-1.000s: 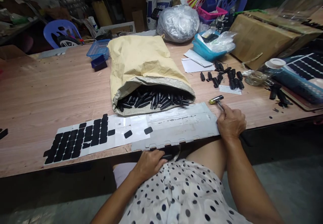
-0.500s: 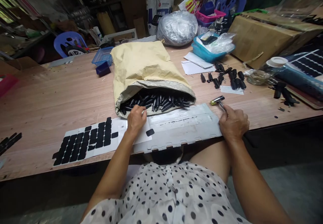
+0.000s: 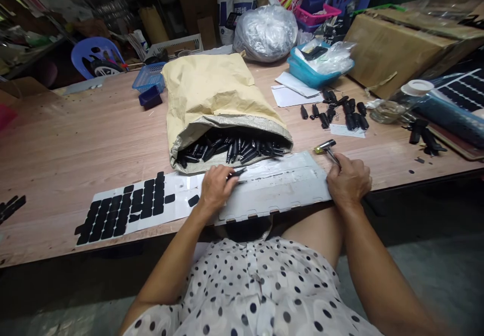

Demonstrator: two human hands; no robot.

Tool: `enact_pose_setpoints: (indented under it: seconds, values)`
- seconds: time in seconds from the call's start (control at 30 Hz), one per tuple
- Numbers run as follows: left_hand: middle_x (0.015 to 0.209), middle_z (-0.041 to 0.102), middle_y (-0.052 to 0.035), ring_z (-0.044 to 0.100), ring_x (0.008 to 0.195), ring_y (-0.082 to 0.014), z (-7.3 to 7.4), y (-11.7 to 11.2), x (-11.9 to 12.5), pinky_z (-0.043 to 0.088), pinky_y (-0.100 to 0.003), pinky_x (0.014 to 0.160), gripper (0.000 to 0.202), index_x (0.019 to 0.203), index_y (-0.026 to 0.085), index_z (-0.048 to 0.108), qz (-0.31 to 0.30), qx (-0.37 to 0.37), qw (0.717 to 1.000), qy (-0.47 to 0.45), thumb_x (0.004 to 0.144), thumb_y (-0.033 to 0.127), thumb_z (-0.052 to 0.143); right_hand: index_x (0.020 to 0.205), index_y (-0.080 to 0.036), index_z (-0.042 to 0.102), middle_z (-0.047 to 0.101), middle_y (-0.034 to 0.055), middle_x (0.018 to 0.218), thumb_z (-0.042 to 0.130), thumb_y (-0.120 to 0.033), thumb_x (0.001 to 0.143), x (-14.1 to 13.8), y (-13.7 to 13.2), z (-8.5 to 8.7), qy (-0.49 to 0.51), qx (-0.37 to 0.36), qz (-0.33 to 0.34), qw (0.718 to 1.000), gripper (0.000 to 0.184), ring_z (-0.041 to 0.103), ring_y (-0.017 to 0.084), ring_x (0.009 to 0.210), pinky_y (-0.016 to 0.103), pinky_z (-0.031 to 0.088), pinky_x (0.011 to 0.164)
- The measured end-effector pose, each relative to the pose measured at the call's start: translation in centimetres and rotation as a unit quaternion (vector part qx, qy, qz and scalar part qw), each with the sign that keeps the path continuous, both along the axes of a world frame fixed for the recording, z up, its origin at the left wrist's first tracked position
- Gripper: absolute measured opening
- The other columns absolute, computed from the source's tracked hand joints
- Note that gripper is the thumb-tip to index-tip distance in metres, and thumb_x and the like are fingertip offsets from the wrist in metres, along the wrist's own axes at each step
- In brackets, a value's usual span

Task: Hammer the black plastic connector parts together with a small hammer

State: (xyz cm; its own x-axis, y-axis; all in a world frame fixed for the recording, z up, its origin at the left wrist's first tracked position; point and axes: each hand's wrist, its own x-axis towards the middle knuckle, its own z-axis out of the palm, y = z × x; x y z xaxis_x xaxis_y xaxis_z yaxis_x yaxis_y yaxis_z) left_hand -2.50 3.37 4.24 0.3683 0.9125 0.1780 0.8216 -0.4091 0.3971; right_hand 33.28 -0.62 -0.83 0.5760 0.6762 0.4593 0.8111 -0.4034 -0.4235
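My left hand (image 3: 216, 187) is closed on a slim black pen-like part (image 3: 237, 173) with a pointed metallic tip, held over the grey-white board (image 3: 280, 192). Just behind it lies a yellow-tan paper sack (image 3: 212, 89), its mouth facing me and full of similar black parts (image 3: 242, 149). My right hand (image 3: 350, 178) grips a small hammer (image 3: 325, 147) by its handle at the board's right end; the head has a yellowish face. Left of the board is a white sheet (image 3: 151, 221) with rows of black rounded stickers (image 3: 109, 215), and a loose one (image 3: 193, 201) lies near my left wrist.
Black cylindrical pieces (image 3: 353, 116) lie at right near a blue basin (image 3: 313, 73) and a cardboard box (image 3: 401, 48). A clear jar (image 3: 393, 109) stands beside them. A small dark-blue tray (image 3: 150, 97) and a blue basket (image 3: 149, 77) sit left of the sack.
My left hand has moved from the sack's mouth rightward and toward me, over the board, bringing a black pen-like part with it. My right hand still holds the hammer in nearly the same place.
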Motion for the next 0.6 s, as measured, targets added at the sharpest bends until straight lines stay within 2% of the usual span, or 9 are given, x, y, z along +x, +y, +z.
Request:
enact_pose_setpoints:
  seconds: [0.1,0.17,0.23,0.3,0.4,0.5,0.6]
  values:
    - [0.098,0.068,-0.0048,0.059,0.094,-0.0237,-1.1,-2.0,1.7,0.047,-0.037,0.083,0.012,0.101,0.023,0.071,-0.043,-0.039,0.998,-0.031,0.097,0.032,0.064,0.118,-0.017,0.076,0.061,0.0140,0.091,0.050,-0.021,0.086,0.0,-0.3,1.1,0.040,-0.033,0.003,0.999,0.041,0.053,0.029,0.086,0.042,0.040,0.075]
    - [0.099,0.068,-0.0047,0.059,0.095,-0.0236,-1.8,-2.5,2.2,0.048,-0.037,0.085,0.011,0.101,0.023,0.072,-0.038,-0.062,0.996,-0.058,0.095,0.030,0.066,0.122,-0.016,0.074,0.063,0.0153,0.095,0.048,-0.021,0.088,-0.6,-0.9,2.2,0.065,-0.035,0.011,0.997,0.043,0.057,0.030,0.090,0.044,0.044,0.079]
    - [0.099,0.067,-0.0043,0.059,0.097,-0.0240,-2.1,-2.4,2.3,0.048,-0.039,0.088,0.013,0.102,0.023,0.073,-0.023,-0.081,0.993,-0.087,0.090,0.029,0.071,0.125,-0.015,0.071,0.066,0.0163,0.102,0.047,-0.023,0.090,-2.0,-1.8,3.5,0.086,-0.002,0.043,0.995,0.044,0.060,0.030,0.095,0.044,0.048,0.085]
    - [0.095,0.067,-0.0035,0.058,0.096,-0.0241,-2.3,-2.1,2.1,0.049,-0.040,0.090,0.014,0.100,0.023,0.074,-0.013,-0.099,0.989,-0.110,0.087,0.027,0.075,0.128,-0.017,0.069,0.069,0.0151,0.108,0.048,-0.026,0.092,-4.2,-3.1,4.5,0.115,0.036,0.108,0.987,0.043,0.064,0.027,0.096,0.042,0.051,0.087]
    - [0.090,0.067,-0.0024,0.058,0.094,-0.0239,-2.2,-1.8,2.0,0.050,-0.041,0.090,0.011,0.095,0.024,0.076,-0.007,-0.118,0.984,-0.137,0.084,0.025,0.077,0.131,-0.023,0.068,0.073,0.0100,0.111,0.050,-0.033,0.097,-8.3,-5.0,5.3,0.177,0.035,0.247,0.952,0.039,0.068,0.024,0.095,0.038,0.056,0.084]
    - [0.088,0.067,-0.0022,0.059,0.094,-0.0238,-2.2,-1.8,2.3,0.050,-0.040,0.090,0.012,0.093,0.024,0.077,0.001,-0.126,0.980,-0.153,0.081,0.022,0.079,0.130,-0.026,0.070,0.075,0.0080,0.114,0.051,-0.034,0.100,-11.9,-6.2,5.1,0.200,0.021,0.369,0.908,0.036,0.070,0.022,0.101,0.036,0.058,0.088]
    - [0.088,0.066,-0.0019,0.058,0.094,-0.0234,-2.3,-1.8,2.7,0.049,-0.040,0.090,0.012,0.092,0.024,0.078,0.010,-0.132,0.978,-0.160,0.080,0.021,0.079,0.132,-0.027,0.070,0.077,0.0065,0.107,0.047,-0.028,0.103,-14.1,-6.8,4.5,0.191,0.015,0.432,0.881,0.037,0.072,0.019,0.098,0.032,0.059,0.087]
